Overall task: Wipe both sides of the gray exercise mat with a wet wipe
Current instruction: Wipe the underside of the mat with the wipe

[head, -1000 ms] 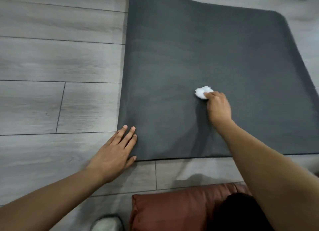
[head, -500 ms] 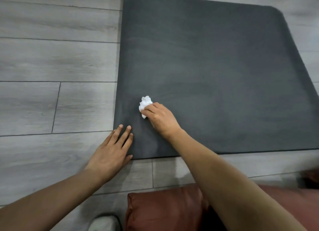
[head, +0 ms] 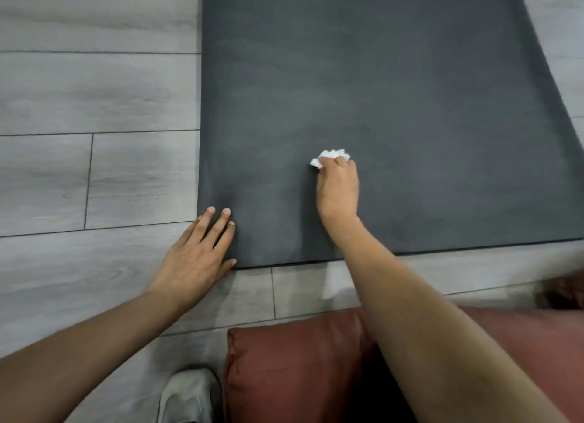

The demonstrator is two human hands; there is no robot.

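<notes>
The gray exercise mat (head: 379, 106) is laid flat on the gray plank floor (head: 94, 90), filling the view from 12 to 3 o'clock, its near edge running across just below centre. A crumpled white wet wipe (head: 330, 157) is pressed onto the mat slightly right of centre; it is held in the curled fingers of the right hand (head: 337, 188), so that grip is closed on the wipe, with white folds showing beyond the fingertips toward 12 o'clock. The left hand (head: 196, 255) is laid flat at the mat's near left corner, toward 8 o'clock, with fingers straight: the fingertips are resting on the mat, the palm on the floor. A reddish-brown cushion (head: 300, 375) is seen at 6 o'clock, with a light shoe (head: 186, 397) just beside it at 7 o'clock.
</notes>
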